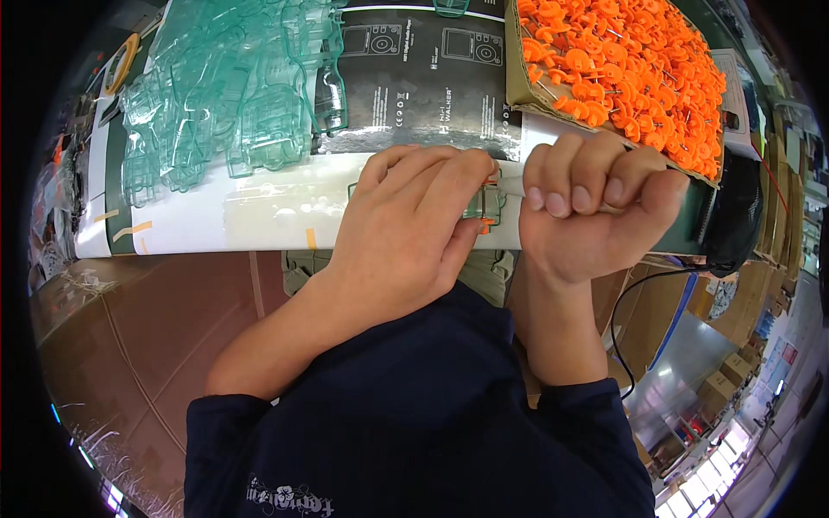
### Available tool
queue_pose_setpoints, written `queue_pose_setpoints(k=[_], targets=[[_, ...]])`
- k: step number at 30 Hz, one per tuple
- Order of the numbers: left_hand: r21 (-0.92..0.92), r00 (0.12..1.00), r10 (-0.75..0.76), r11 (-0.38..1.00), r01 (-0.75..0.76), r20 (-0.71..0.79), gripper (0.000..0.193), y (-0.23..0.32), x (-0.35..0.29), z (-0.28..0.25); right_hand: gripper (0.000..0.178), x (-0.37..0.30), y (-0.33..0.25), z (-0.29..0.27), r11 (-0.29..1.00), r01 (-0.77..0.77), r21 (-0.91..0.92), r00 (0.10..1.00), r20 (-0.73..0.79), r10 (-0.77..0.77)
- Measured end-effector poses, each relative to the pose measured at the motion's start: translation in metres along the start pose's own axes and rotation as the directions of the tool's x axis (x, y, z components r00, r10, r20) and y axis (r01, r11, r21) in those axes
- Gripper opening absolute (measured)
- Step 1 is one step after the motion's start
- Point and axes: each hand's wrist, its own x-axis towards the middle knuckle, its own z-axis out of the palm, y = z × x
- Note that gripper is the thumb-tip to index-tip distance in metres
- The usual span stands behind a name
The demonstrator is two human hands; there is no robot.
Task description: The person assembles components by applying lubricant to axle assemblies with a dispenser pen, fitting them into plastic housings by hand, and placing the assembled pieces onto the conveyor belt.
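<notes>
My left hand (406,216) lies over a clear green plastic toy car shell (494,204) at the table's near edge, its fingers and thumb closed on it. Orange parts (486,226) and a thin axle show at the shell's right end; the rest is under my hand. To the right, my right hand (596,198) is curled round a tool with a pale tapered tip (511,186). That tip points left at the shell's right end. The tool's body is hidden in my fist, so its kind does not show.
A heap of clear green car shells (224,104) covers the table's back left. At the back right stands a cardboard box (516,73) full of orange wheels with metal axles (622,69). A black printed sheet (423,86) lies between them. A black cable (635,289) hangs at right.
</notes>
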Motion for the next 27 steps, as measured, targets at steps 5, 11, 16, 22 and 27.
queue_pose_setpoints(k=[5, 11, 16, 22, 27], targets=[[0.009, 1.0, -0.023, 1.0, 0.023, 0.012, 0.05, -0.002, -0.002, -0.001, 0.048, 0.001, 0.003, 0.002, 0.997, -0.075, 0.015, 0.997, 0.003, 0.075], [0.008, 1.0, -0.017, 1.0, 0.017, 0.017, 0.049, -0.003, -0.004, 0.0, 0.048, 0.007, 0.001, 0.011, 0.972, -0.129, -0.196, 0.991, -0.001, 0.131], [0.022, 0.999, 0.024, 0.999, -0.024, -0.026, 0.047, -0.007, -0.004, 0.001, 0.041, 0.008, 0.0, 0.02, 0.949, -0.177, -0.261, 0.983, 0.011, 0.186], [0.024, 0.998, 0.053, 0.998, -0.052, -0.035, 0.046, -0.01, -0.008, 0.006, 0.048, 0.005, 0.003, 0.017, 0.945, -0.207, -0.254, 0.978, -0.067, 0.197], [0.023, 0.993, 0.089, 0.996, -0.088, -0.071, 0.045, -0.015, -0.008, 0.009, 0.047, -0.001, -0.006, 0.007, 0.983, -0.119, -0.138, 0.986, -0.133, 0.101]])
